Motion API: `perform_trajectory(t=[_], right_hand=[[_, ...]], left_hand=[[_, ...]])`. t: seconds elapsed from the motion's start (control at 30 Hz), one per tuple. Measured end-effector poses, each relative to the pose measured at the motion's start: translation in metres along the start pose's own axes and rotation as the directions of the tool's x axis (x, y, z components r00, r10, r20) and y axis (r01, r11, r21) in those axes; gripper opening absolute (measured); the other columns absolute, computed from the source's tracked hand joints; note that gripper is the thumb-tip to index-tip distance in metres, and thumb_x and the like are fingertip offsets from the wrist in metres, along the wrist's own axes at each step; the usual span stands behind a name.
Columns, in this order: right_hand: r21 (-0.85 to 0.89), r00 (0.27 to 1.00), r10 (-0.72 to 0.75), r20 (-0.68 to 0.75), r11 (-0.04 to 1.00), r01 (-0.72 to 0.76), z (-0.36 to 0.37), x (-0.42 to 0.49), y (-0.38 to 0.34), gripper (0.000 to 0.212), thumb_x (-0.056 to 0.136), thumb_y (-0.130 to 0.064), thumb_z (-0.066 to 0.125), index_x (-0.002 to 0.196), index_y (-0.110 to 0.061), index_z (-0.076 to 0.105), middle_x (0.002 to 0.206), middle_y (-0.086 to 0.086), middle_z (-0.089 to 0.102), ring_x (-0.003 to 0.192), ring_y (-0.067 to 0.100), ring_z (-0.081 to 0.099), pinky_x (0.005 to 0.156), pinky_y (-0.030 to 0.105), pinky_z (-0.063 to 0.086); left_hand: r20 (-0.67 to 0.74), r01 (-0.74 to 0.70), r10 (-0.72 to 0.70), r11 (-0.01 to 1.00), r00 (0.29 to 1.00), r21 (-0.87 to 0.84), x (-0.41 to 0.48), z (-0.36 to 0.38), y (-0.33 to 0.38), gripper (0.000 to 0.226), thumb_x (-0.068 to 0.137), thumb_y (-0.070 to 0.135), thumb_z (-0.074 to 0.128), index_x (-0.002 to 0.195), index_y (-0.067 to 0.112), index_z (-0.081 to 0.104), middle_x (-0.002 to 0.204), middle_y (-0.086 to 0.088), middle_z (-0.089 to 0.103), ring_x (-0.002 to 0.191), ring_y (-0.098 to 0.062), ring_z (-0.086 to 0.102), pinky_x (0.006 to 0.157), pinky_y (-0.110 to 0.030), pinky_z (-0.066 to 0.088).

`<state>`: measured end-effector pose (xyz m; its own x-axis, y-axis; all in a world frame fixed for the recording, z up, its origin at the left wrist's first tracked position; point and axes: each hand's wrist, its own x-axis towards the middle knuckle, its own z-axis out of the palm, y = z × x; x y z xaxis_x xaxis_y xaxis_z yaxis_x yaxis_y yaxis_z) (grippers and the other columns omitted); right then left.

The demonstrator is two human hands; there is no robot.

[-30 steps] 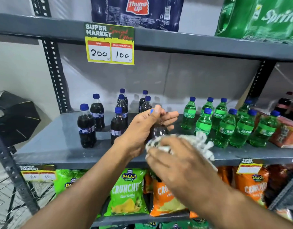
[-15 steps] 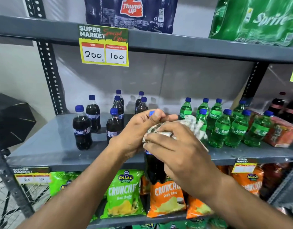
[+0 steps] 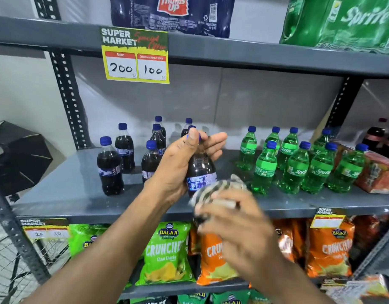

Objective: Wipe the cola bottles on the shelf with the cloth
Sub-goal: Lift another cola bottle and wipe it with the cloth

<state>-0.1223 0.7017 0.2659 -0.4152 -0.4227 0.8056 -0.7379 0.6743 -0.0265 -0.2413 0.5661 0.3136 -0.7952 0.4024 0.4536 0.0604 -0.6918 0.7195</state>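
The left hand [image 3: 184, 165] grips a cola bottle [image 3: 201, 172] by its neck, thumb over the blue cap, fingers curled round the far side. The bottle stands upright, cap up, long axis vertical, held in front of the shelf's [image 3: 64, 194] front edge, about mid-width. The right hand [image 3: 235, 229] is closed on the cloth [image 3: 215, 191], pressing it against the bottle's lower half just under the label.

The bottle's base is hidden behind the cloth and right hand; both are motion-blurred, so the fingers' exact hold is hard to make out. Five or six more cola bottles [image 3: 110, 165] stand toward the shelf's left rear, partly hidden by the left hand. Green bottles [image 3: 294, 170] crowd the right side.

Half a second ago the cloth was up at the bottle's shoulder beside the left hand; now it is down by the label, baring the dark upper body.
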Motion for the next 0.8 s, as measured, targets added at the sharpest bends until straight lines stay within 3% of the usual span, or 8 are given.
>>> perform_trajectory(t=[0.07, 0.1, 0.23, 0.37, 0.4, 0.53, 0.7, 0.8], right_hand=[[-0.021, 0.976, -0.172, 0.137, 0.984, 0.177, 0.005, -0.014, -0.007, 0.029, 0.100, -0.002, 0.049, 0.090, -0.012, 0.075, 0.119, -0.004, 0.072, 0.113, 0.027, 0.057, 0.095, 0.038, 0.047], [-0.005, 0.975, -0.171, 0.140, 0.985, 0.173, 0.005, -0.017, -0.002, 0.027, 0.096, -0.001, 0.051, 0.092, -0.013, 0.075, 0.121, -0.006, 0.070, 0.114, 0.026, 0.057, 0.094, 0.038, 0.048], [0.168, 0.976, 0.175, -0.129, 0.974, -0.152, 0.001, -0.019, 0.020, 0.035, 0.077, 0.009, 0.046, 0.083, -0.006, 0.078, 0.111, -0.003, 0.074, 0.109, 0.029, 0.060, 0.087, 0.042, 0.053], [0.107, 0.988, -0.119, 0.097, 0.988, 0.108, 0.008, -0.036, 0.012, 0.033, 0.082, 0.006, 0.058, 0.101, -0.019, 0.066, 0.136, -0.014, 0.058, 0.125, 0.023, 0.049, 0.098, 0.034, 0.047], [0.114, 0.989, -0.116, 0.094, 0.988, 0.105, 0.007, -0.037, 0.016, 0.034, 0.081, 0.006, 0.057, 0.101, -0.020, 0.067, 0.136, -0.015, 0.058, 0.125, 0.024, 0.049, 0.098, 0.035, 0.047], [0.201, 0.948, 0.253, -0.191, 0.956, -0.215, 0.002, -0.026, 0.032, 0.038, 0.074, 0.011, 0.047, 0.082, -0.009, 0.078, 0.110, -0.007, 0.074, 0.107, 0.029, 0.063, 0.083, 0.042, 0.056], [0.173, 0.995, -0.015, -0.098, 0.984, 0.032, 0.013, -0.043, 0.013, 0.035, 0.102, -0.004, 0.047, 0.081, -0.015, 0.073, 0.119, -0.007, 0.072, 0.114, 0.022, 0.059, 0.092, 0.029, 0.051], [0.238, 0.992, 0.045, -0.119, 0.971, -0.016, 0.014, -0.049, 0.023, 0.031, 0.088, 0.004, 0.052, 0.079, -0.012, 0.076, 0.116, -0.007, 0.074, 0.111, 0.021, 0.061, 0.089, 0.030, 0.053]], left_hand=[[0.008, 0.007, -0.007, 1.000, 1.000, 0.018, -0.002, -0.002, -0.002, 0.031, 0.085, 0.040, 0.066, 0.091, 0.010, 0.062, 0.115, -0.023, 0.073, 0.112, -0.032, 0.069, 0.098, -0.039, 0.055], [0.010, 0.007, -0.007, 1.000, 1.000, 0.030, -0.002, -0.003, -0.002, 0.031, 0.085, 0.040, 0.066, 0.091, 0.010, 0.062, 0.115, -0.023, 0.073, 0.113, -0.032, 0.069, 0.099, -0.039, 0.054], [-0.026, -0.001, 0.002, 1.000, 1.000, 0.022, -0.001, -0.002, -0.001, 0.034, 0.081, 0.043, 0.070, 0.090, 0.011, 0.062, 0.115, -0.023, 0.073, 0.113, -0.032, 0.069, 0.098, -0.039, 0.055], [-0.008, 0.000, 0.001, 0.999, 1.000, 0.035, 0.000, -0.003, -0.001, 0.034, 0.080, 0.044, 0.068, 0.090, 0.011, 0.064, 0.117, -0.024, 0.072, 0.115, -0.033, 0.068, 0.099, -0.040, 0.054], [-0.002, 0.004, -0.004, 1.000, 1.000, 0.025, -0.001, -0.004, -0.002, 0.034, 0.082, 0.044, 0.067, 0.090, 0.011, 0.063, 0.117, -0.024, 0.072, 0.114, -0.032, 0.068, 0.099, -0.040, 0.054], [-0.007, 0.008, -0.008, 1.000, 1.000, -0.007, 0.000, -0.002, -0.008, 0.036, 0.087, 0.046, 0.059, 0.092, 0.011, 0.060, 0.118, -0.023, 0.072, 0.116, -0.032, 0.067, 0.098, -0.040, 0.055], [-0.008, -0.034, 0.034, 0.998, 0.999, 0.055, 0.007, -0.005, -0.006, 0.031, 0.093, 0.041, 0.054, 0.091, 0.011, 0.061, 0.114, -0.021, 0.074, 0.112, -0.031, 0.069, 0.098, -0.040, 0.055], [0.004, -0.042, 0.042, 0.986, 0.999, 0.160, 0.013, -0.009, -0.003, 0.027, 0.097, 0.038, 0.051, 0.091, 0.013, 0.060, 0.112, -0.017, 0.076, 0.108, -0.028, 0.071, 0.093, -0.038, 0.057]])
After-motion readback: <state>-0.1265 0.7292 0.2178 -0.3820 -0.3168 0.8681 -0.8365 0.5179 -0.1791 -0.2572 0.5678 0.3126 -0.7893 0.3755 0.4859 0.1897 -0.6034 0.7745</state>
